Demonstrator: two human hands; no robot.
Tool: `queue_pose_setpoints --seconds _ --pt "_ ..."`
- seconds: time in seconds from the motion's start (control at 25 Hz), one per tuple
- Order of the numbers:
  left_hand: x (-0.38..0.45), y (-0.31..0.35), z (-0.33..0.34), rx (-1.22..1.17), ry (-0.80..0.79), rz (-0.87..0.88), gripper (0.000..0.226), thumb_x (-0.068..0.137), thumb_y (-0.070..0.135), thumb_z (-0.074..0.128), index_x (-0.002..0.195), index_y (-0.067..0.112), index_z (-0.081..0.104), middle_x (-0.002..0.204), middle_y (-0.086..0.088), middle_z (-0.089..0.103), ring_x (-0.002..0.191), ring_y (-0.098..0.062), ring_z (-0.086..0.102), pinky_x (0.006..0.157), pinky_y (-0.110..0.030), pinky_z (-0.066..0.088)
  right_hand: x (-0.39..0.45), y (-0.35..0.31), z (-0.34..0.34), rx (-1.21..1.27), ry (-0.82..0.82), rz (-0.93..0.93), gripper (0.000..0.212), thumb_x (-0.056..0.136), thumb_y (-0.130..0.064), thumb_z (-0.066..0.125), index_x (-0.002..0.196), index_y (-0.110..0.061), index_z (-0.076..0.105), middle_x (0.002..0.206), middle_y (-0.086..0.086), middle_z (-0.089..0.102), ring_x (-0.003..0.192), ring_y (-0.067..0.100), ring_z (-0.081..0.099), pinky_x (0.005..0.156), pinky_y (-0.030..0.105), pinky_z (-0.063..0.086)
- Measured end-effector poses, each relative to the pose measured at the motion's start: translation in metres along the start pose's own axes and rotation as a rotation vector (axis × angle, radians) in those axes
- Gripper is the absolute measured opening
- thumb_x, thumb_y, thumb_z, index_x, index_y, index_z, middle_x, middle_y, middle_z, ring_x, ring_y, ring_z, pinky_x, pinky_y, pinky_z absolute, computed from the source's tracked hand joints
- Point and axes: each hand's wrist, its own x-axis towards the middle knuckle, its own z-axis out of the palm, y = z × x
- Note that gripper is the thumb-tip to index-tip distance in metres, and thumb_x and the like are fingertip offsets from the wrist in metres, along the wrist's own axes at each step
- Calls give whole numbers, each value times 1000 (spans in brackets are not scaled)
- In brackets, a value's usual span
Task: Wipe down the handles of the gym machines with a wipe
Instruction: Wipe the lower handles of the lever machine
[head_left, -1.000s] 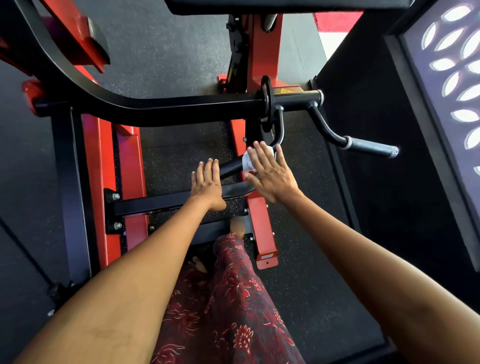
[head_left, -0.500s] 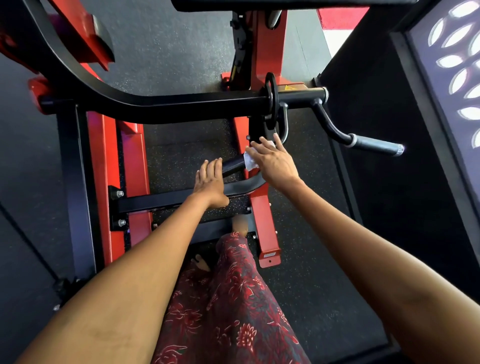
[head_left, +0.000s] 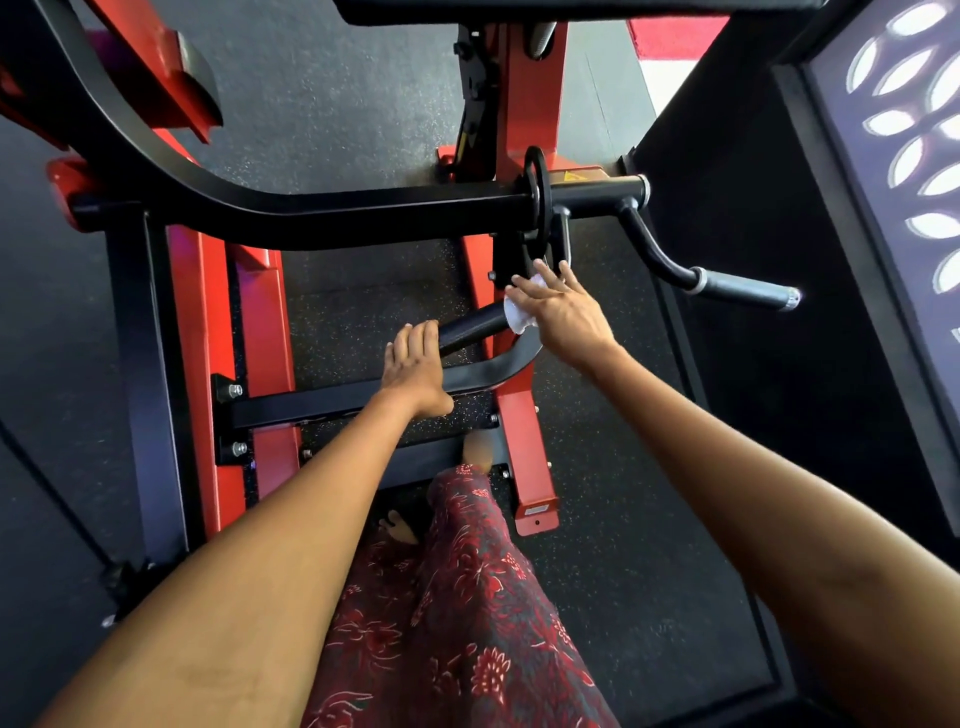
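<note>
Down over a red-and-black steel gym machine, both hands are at its near black cylindrical handle. With fingers straight and spread, the right hand presses a crumpled white wipe flat against the handle's upper end. At the handle's lower end the left hand rests, fingers together and bent over it. Well apart to the right, a second black handle with a silver cap sticks out.
</note>
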Motion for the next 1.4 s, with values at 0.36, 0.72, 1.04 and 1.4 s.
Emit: queue_pose_setpoints --seconds 0.36,0.72,1.04,1.4 --pt "-3 1 -5 -23 -46 -28 107 81 9 63 147 7 -21 157 -10 -19 144 -27 -20 119 -39 -5 7 -69 17 5 -3 -187 48 100 -21 35 146 -13 26 154 2 25 144 19 12 116 33 -2" --pt "0 0 -4 -64 -15 2 104 80 5 62 148 8 -16 157 -10 -12 145 -26 -16 119 -41 1 7 -56 20 94 39 -113 52 94 -3 38 145 -8 27 153 8 27 143 21 17 116 31 1" --pt "1 -10 -4 -89 44 45 102 78 7 67 150 11 -5 157 -10 3 145 -26 -1 119 -41 10 -5 -42 27 131 80 -206 62 90 4 36 148 -12 20 155 6 20 144 18 11 115 28 -3" --pt "3 -10 -3 -85 83 66 102 77 8 71 150 11 0 155 -8 10 143 -26 6 116 -39 15 -10 -30 21 192 203 211 46 98 -4 29 143 -6 32 151 10 29 144 25 14 117 32 1"
